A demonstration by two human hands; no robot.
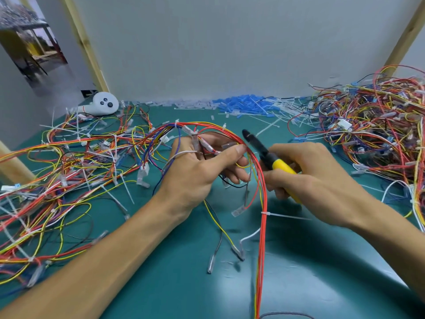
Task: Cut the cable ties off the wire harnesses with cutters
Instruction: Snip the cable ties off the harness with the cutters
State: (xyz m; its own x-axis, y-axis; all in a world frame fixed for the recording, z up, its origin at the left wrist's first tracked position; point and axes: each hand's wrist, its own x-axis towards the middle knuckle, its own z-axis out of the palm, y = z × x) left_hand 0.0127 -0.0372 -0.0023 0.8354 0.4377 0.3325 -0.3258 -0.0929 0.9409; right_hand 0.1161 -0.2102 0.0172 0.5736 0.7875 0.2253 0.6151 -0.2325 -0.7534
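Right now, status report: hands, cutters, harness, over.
Left hand grips the wire harness. Right hand holds the cutters, tip beside the bundle. White cable tie uncut below the hands. Loose leads dangle near the left hand.

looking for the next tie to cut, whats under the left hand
The left hand grips the harness; yellow and black wires trail from beneath it onto the green mat. What lies under the palm is covered.

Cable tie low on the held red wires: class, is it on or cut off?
On: the tie loops round the red wires, its tail sticking out right.
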